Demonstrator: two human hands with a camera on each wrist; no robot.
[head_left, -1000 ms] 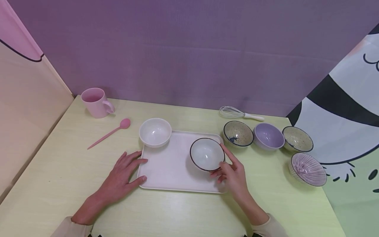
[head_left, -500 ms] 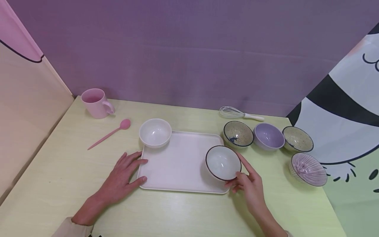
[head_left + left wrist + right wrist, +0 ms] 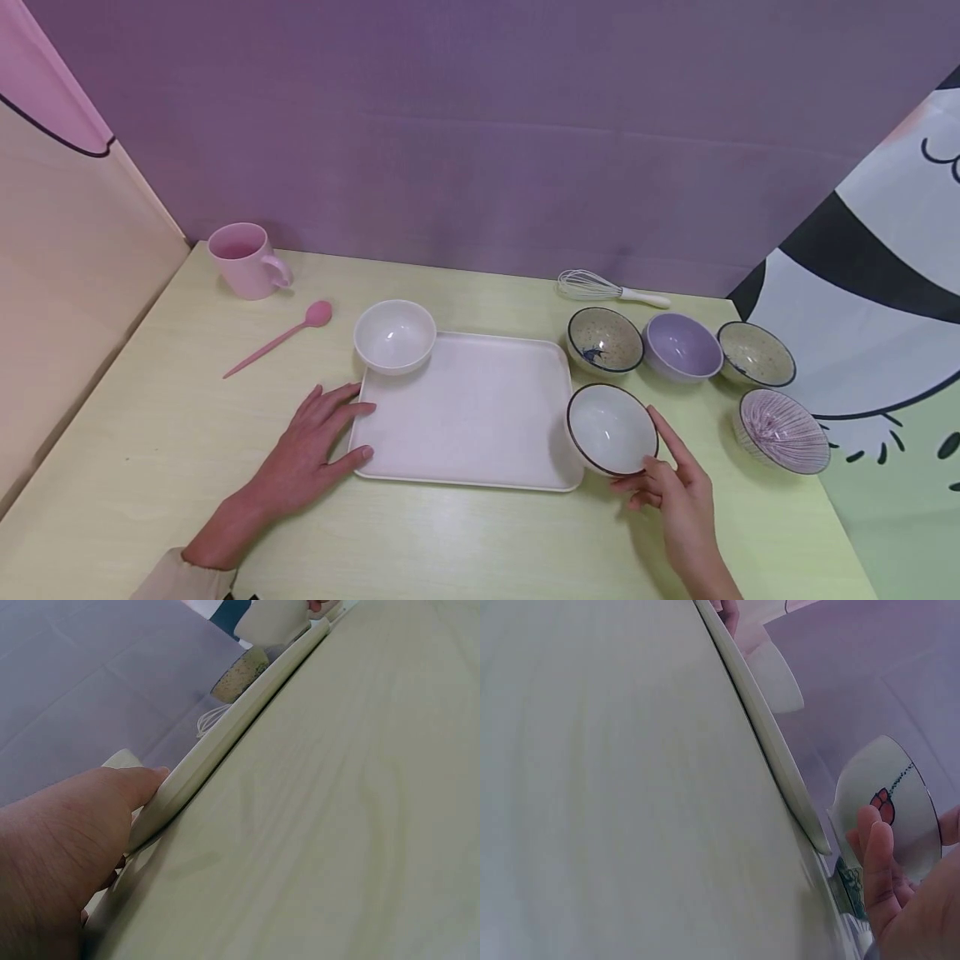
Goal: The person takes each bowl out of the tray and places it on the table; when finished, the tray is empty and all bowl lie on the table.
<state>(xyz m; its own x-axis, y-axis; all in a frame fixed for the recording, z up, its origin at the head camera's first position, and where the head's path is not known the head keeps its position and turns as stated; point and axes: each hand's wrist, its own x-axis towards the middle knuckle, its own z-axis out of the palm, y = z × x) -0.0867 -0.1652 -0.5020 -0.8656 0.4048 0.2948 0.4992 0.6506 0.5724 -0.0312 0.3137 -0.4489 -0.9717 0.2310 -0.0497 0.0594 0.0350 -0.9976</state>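
Observation:
My right hand (image 3: 675, 492) holds a white bowl (image 3: 611, 429) with a dark brown rim, its thumb and fingers at the bowl's right side. Seen from the right wrist, this bowl (image 3: 889, 799) has a red flower design outside and is off the table. It hangs just past the right edge of a white rectangular tray (image 3: 465, 417). Fairly straight, the fingers of my left hand (image 3: 303, 454) rest at the tray's left edge; the left wrist view has the thumb touching the rim. A plain white bowl (image 3: 394, 337) stands at the tray's back left corner.
Right of the tray are a speckled bowl (image 3: 604, 340), a purple bowl (image 3: 682, 346), another speckled bowl (image 3: 756, 353) and a striped bowl (image 3: 782, 431). A whisk (image 3: 611, 288) lies behind them. On the left are a pink mug (image 3: 247, 262) and a pink spoon (image 3: 279, 339).
My right hand has carried the brown-rimmed bowl rightward and slightly nearer, from over the tray to beyond its right edge. The left hand stays at the tray's left edge.

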